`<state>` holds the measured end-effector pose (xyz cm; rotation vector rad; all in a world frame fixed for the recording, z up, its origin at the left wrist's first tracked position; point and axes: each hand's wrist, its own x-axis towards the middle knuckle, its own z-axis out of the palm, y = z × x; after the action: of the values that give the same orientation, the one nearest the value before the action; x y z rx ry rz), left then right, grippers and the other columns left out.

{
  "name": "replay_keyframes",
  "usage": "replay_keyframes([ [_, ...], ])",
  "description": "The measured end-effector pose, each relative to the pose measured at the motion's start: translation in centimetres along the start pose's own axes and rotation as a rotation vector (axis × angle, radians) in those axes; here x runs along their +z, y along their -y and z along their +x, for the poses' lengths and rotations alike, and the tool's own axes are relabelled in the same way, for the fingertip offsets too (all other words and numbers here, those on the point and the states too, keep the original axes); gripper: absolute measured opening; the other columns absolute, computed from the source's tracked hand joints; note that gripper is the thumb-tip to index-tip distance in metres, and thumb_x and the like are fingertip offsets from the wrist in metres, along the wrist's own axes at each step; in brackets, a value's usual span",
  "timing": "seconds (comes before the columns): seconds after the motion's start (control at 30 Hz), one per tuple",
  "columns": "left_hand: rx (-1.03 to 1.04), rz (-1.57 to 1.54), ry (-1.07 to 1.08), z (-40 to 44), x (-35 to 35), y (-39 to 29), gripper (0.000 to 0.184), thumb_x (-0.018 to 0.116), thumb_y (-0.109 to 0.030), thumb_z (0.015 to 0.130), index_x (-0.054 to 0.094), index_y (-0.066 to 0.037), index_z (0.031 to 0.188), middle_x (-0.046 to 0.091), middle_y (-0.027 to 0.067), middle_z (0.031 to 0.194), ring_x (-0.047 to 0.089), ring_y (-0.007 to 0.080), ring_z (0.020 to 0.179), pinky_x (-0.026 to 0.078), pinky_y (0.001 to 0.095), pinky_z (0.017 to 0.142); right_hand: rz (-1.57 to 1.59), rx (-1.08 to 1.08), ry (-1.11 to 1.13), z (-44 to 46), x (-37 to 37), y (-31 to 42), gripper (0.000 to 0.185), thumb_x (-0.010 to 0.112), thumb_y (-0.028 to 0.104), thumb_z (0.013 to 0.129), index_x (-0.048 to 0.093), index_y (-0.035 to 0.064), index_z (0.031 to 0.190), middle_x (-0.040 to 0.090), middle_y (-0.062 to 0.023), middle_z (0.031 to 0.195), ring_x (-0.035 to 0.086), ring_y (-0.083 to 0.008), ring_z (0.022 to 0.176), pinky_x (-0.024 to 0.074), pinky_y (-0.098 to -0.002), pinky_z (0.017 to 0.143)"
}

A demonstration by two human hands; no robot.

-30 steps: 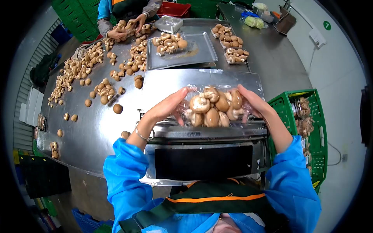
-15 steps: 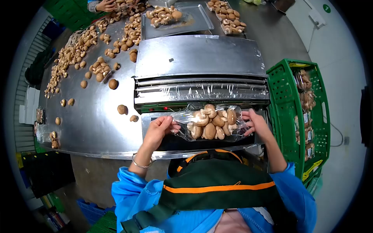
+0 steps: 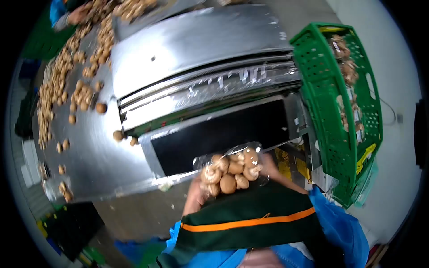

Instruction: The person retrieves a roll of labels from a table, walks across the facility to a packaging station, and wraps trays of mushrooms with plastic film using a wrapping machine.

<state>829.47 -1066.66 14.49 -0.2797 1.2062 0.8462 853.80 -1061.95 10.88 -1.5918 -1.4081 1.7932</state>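
In the head view, the left hand (image 3: 195, 196) and the right hand (image 3: 273, 169) hold a see-through pack of brown mushrooms (image 3: 229, 172) between them, one at each end. The fingers are mostly hidden, so I cannot tell how tight the grip is. The pack is close to the dark green apron (image 3: 250, 205), by the near edge of the black plate (image 3: 219, 134) — it covers a bit of that edge. Floor (image 3: 138, 212) shows left of the left hand. The green crate (image 3: 328, 102) is on the right, well apart from the pack, with open room and a metal frame between. Loose mushrooms (image 3: 56, 85) lie on the big table (image 3: 94, 165) — far left, near another person's hand (image 3: 79, 14).
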Motion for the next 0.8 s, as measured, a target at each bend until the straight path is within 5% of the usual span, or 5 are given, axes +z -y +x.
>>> replay_keyframes([
  [0.27, -0.006, -0.025, 0.561, -4.1, 11.3, -3.9, 0.03, 0.052, -0.021, 0.087, 0.047, -0.003, 0.111, 0.049, 0.0037, 0.097, 0.05, 0.0138, 0.086, 0.044, 0.0262, 0.075, 1.792, 0.279, 0.671, -4.6, -3.6, 9.1, 0.06, 0.05, 0.038, 0.085, 0.035, -0.0012, 0.127, 0.04, -0.0166, 0.128, 0.038, -0.0251, 0.119, 0.0295, -0.0375, 0.101],
  [0.37, 0.042, 0.262, 0.853, -5.7, 17.0, -6.9, 0.034, 0.052, -0.02, 0.087, 0.045, -0.003, 0.115, 0.048, 0.0045, 0.103, 0.049, 0.0151, 0.093, 0.043, 0.0282, 0.08, 0.186, -0.326, 0.277, -6.6, -9.7, 9.1, 0.054, 0.046, 0.02, 0.089, 0.022, 0.0067, 0.135, 0.039, -0.0086, 0.131, 0.043, -0.0214, 0.115, 0.0347, -0.0354, 0.098],
  [0.47, 0.861, 1.069, 0.979, -5.0, 22.1, -14.0, 0.042, 0.055, -0.02, 0.085, 0.04, -0.006, 0.121, 0.044, 0.0072, 0.112, 0.043, 0.0164, 0.104, 0.037, 0.0311, 0.091, 0.731, -0.36, 0.085, -6.5, -17.0, 11.3, 0.047, 0.045, 0.017, 0.089, 0.027, 0.0091, 0.131, 0.042, -0.0064, 0.117, 0.044, -0.018, 0.098, 0.0387, -0.0336, 0.087],
  [0.63, 1.848, 1.175, -0.625, 6.7, 20.5, -39.5, 0.036, 0.051, -0.018, 0.082, 0.049, 0.001, 0.113, 0.056, 0.0125, 0.093, 0.052, 0.0224, 0.08, 0.042, 0.0327, 0.072, 0.865, -0.661, -0.182, -6.4, -35.1, 14.9, 0.036, 0.044, 0.013, 0.089, 0.035, 0.013, 0.124, 0.048, -0.0028, 0.094, 0.045, -0.0123, 0.069, 0.0455, -0.0306, 0.069],
  [0.8, 0.968, 0.689, -0.505, 19.7, 8.1, -59.2, 0.034, 0.054, -0.023, 0.083, 0.052, -0.001, 0.109, 0.058, 0.0114, 0.098, 0.054, 0.0238, 0.082, 0.044, 0.0347, 0.074, 0.862, -0.217, -0.996, -6.0, -53.7, 1.1, 0.039, 0.057, 0.038, 0.082, 0.051, 0.0067, 0.105, 0.058, -0.0069, 0.097, 0.06, -0.018, 0.076, 0.0511, -0.0329, 0.065],
])
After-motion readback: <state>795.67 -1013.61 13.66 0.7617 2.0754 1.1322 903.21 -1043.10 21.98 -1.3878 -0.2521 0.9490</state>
